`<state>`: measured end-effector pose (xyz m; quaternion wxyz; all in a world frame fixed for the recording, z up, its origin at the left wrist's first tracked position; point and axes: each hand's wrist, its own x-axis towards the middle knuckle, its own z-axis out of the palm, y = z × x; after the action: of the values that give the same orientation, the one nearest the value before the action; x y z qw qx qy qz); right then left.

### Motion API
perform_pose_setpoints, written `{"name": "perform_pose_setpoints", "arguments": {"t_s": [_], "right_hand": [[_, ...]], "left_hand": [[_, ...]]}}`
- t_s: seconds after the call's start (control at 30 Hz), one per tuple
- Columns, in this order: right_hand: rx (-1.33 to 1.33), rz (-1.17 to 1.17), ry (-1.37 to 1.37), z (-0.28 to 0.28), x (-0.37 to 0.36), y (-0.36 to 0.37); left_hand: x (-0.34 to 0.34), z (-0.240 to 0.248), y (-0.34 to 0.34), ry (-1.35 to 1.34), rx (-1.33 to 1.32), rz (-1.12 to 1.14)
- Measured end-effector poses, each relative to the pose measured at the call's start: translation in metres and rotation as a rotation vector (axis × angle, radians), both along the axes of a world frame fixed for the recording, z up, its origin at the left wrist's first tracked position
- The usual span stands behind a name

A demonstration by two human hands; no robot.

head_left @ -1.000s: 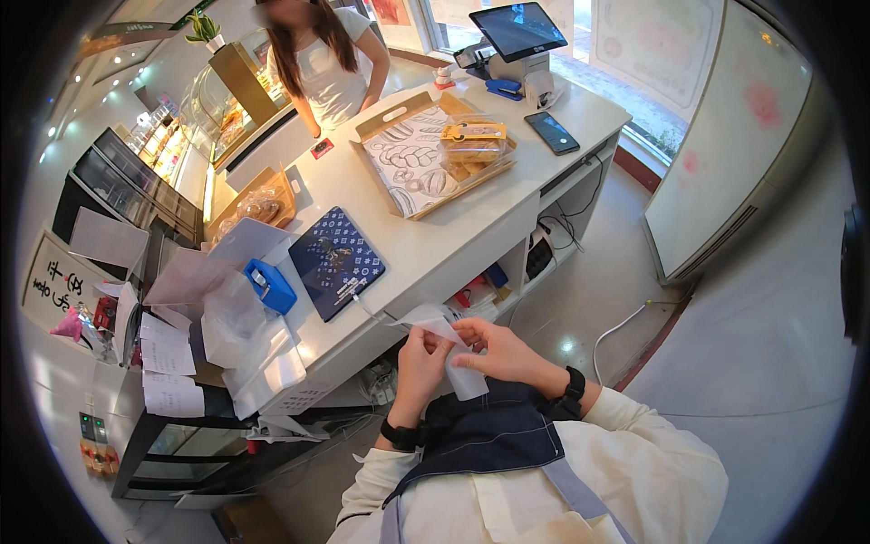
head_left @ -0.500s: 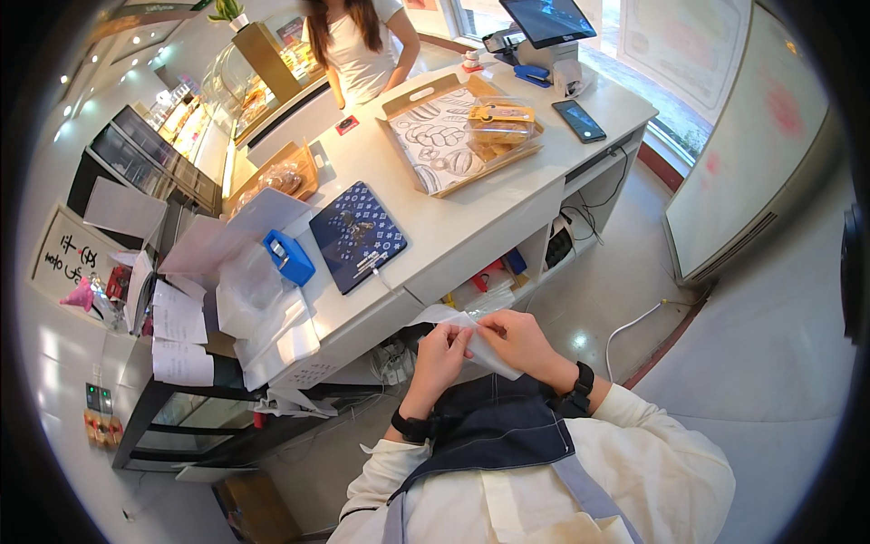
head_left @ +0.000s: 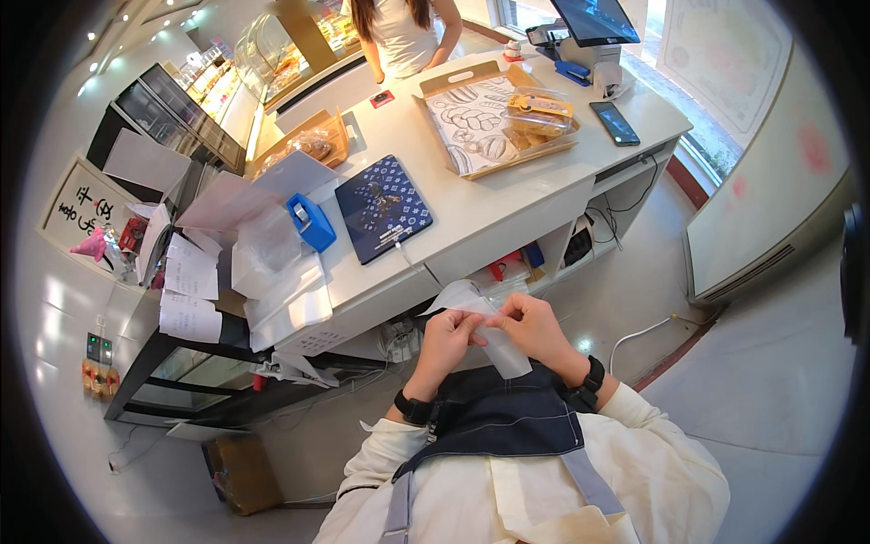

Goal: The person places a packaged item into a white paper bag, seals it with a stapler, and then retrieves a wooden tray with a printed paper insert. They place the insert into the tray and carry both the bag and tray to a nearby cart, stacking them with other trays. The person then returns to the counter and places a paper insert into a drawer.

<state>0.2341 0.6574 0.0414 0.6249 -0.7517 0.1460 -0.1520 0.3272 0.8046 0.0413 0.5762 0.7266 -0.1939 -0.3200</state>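
Observation:
Between my hands is a translucent white plastic bag [head_left: 507, 357], held just in front of my dark apron. My left hand [head_left: 448, 339] pinches its upper edge with thumb and fingers, and my right hand [head_left: 536, 332] grips it close alongside. One end of the bag flares out above my knuckles; the other hangs below as a narrow strip. Both wrists wear dark bands. Beyond the hands, the counter [head_left: 507, 201] carries a wooden tray [head_left: 439, 136] with clear packs of baked goods [head_left: 536, 116] on a printed liner.
A patterned blue tablet-like board [head_left: 384, 208], a blue tape dispenser [head_left: 311, 223] and a bin of clear bags [head_left: 265, 252] lie left on the counter. A phone [head_left: 614, 123] and a screen [head_left: 596, 20] are at the right. Across the counter stands a person [head_left: 404, 41].
My view has swung, so the counter sits further right and higher. The bag's lower end now hangs straighter and narrower below my fingers; both hands keep their grip.

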Motion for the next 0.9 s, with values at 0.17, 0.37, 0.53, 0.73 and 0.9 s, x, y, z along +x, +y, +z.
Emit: {"name": "perform_pose_setpoints", "arguments": {"t_s": [0.17, 0.37, 0.53, 0.73, 0.9], "right_hand": [[0.026, -0.004, 0.004, -0.002, -0.004, -0.001], [0.172, -0.075, -0.065, -0.009, -0.003, -0.013], [0.241, -0.326, -0.145, -0.032, -0.007, -0.063], [0.368, -0.504, -0.076, -0.039, 0.005, -0.107], [-0.202, -0.601, -0.357, -0.003, 0.016, -0.098]], "left_hand": [[-0.003, 0.009, -0.003, -0.061, 0.04, -0.015], [0.001, -0.008, -0.002, 0.027, -0.156, 0.121], [0.041, 0.005, 0.042, 0.415, -0.725, 0.311], [0.045, 0.046, 0.041, 0.172, -0.837, 0.451], [0.037, 0.076, 0.031, -0.043, -0.748, 0.292]]}}
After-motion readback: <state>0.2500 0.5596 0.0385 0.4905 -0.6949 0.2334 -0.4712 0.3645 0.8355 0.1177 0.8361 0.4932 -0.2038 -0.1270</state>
